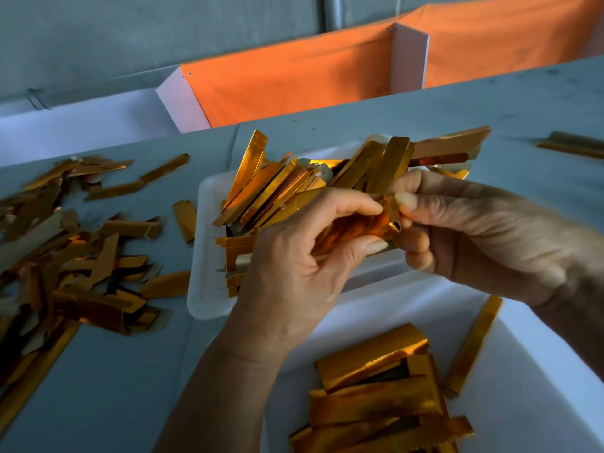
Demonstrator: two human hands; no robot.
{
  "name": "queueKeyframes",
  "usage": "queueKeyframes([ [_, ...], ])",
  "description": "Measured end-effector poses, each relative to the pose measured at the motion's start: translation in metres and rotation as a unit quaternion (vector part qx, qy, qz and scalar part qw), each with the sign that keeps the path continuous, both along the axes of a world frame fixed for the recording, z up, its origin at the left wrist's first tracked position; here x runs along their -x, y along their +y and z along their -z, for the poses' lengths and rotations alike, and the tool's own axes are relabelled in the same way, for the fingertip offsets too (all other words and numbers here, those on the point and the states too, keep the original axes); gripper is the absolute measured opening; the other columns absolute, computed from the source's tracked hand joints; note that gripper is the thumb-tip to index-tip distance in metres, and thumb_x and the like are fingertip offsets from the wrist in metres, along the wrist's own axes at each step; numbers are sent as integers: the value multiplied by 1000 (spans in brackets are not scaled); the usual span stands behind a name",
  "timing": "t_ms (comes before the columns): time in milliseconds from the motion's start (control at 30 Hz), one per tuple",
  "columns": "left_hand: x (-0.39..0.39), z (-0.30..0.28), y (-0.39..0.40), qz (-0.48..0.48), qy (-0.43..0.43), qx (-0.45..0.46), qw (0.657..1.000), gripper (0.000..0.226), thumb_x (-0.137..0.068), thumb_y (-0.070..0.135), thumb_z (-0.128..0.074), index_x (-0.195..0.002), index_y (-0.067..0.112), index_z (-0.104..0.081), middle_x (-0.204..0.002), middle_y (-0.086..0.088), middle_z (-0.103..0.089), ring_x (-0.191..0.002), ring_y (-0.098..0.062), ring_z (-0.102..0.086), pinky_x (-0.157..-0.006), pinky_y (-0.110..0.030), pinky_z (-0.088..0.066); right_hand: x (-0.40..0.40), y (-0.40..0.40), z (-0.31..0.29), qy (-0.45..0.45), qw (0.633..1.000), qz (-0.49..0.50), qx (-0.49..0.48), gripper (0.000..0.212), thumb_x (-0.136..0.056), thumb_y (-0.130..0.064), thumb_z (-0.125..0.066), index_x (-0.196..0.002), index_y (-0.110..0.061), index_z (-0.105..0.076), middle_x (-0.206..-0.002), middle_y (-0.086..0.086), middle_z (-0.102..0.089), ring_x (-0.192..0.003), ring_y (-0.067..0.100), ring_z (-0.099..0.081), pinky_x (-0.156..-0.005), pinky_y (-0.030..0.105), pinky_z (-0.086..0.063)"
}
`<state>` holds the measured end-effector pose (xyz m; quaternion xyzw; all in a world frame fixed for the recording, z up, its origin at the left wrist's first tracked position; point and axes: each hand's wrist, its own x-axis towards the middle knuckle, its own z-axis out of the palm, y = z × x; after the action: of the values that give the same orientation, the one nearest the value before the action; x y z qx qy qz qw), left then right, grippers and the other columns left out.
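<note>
A grey worktop (pixel 130 387) is strewn on its left with a loose heap of gold strips (pixel 65 273). A white tray (pixel 204 256) at the middle is filled with more strips, and a near tray (pixel 539 403) on the right is stocked with folded gold pieces. Above the middle tray, one gold foil piece (pixel 359 223) is gripped by the curled left hand (pixel 294 273), and its right end is pinched by the right hand (pixel 474 233).

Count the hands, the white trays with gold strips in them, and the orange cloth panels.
Hands: 2, left hand and right hand, both pinching a gold strip
White trays: 2
Orange cloth panels: 2
Total: 6
</note>
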<state>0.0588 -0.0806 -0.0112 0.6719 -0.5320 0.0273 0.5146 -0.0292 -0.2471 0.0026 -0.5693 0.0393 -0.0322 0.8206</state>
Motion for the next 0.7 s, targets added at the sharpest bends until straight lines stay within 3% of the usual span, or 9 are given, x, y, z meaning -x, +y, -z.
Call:
queueKeyframes([
  [133,-1,-1,0,22,42,25,999,24,-86,12,-66,-109,12,-59,-103,-1,-69,-99,-8,-66,-81,-20,-52,-4,6,4,-24,998,-7,-59,12,-67,-23,-68,-78,-21,-71,-65,-3,-55,-49,5,-51,-45,18,-46],
  [300,-1,0,0,-6,4,34,999,24,-85,13,-67,-108,9,-61,-106,-3,-68,-100,-11,-65,-83,-24,-53,-4,6,2,-32,997,10,-65,17,-65,-14,-73,-82,-17,-69,-68,2,-54,-48,7,-52,-44,19,-46],
  [467,0,0,-3,-83,-86,36,992,23,-82,13,-68,-104,6,-65,-109,0,-66,-104,-13,-63,-88,-25,-52,-2,12,-4,-33,996,76,44,25,-60,-9,-79,-82,-13,-66,-67,9,-59,-50,12,-57,-46,21,-48],
  [700,2,-1,-5,-107,-98,13,989,23,-81,16,-68,-101,4,-65,-110,-1,-67,-104,-15,-63,-88,-33,-53,-1,20,-8,-23,986,138,85,33,-61,-15,-65,-92,-5,-61,-72,13,-62,-53,14,-60,-48,21,-50],
])
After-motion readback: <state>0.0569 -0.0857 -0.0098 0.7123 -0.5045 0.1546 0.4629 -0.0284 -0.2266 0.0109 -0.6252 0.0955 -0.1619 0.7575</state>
